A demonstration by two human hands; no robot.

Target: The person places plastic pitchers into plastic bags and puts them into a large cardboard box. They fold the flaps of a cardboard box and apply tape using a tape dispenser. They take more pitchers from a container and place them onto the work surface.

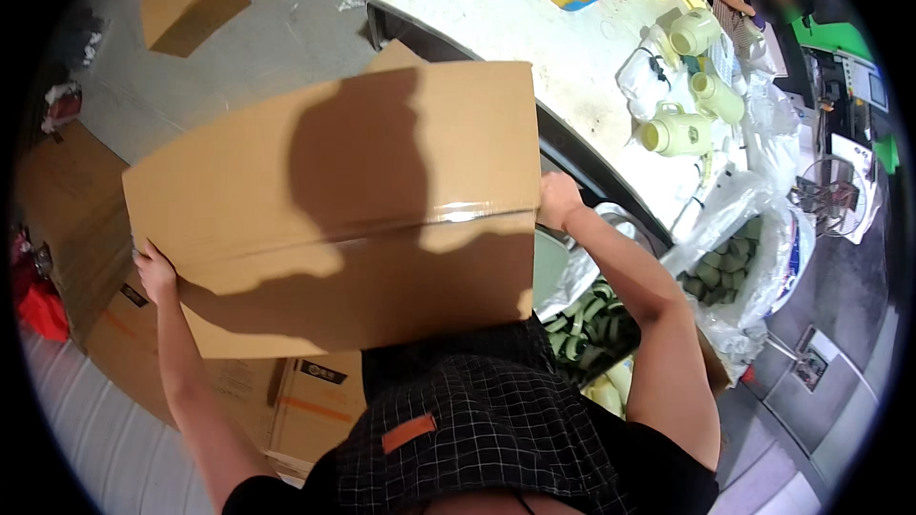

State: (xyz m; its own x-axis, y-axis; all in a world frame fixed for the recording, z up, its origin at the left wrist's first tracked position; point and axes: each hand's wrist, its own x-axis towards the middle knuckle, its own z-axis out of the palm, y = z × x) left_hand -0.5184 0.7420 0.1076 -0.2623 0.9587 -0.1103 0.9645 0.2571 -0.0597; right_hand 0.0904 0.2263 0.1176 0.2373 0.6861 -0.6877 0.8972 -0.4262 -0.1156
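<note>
Box (334,210) held at chest, 2 sides gripped for balance | left hand (155,272) grip closed on left edge | right hand (558,200) grip closed on right edge | bench (534,38) beyond

The cardboard box (334,210) hides most fingers (145,254) and the floor beneath.

Bright, even light falls from above and behind the person, throwing a dark, soft-edged shadow of head and shoulders across the large brown cardboard box (334,200). A strip of clear tape on the box catches a small white glare. The white-topped bench (544,38) is washed pale, close to overexposed, and the crumpled clear plastic bags (744,219) beside it shine. The fisheye lens bends the bench edge and floor lines into curves, and a black ring closes the corners. The far upper right is blurred; the centre is sharp.
</note>
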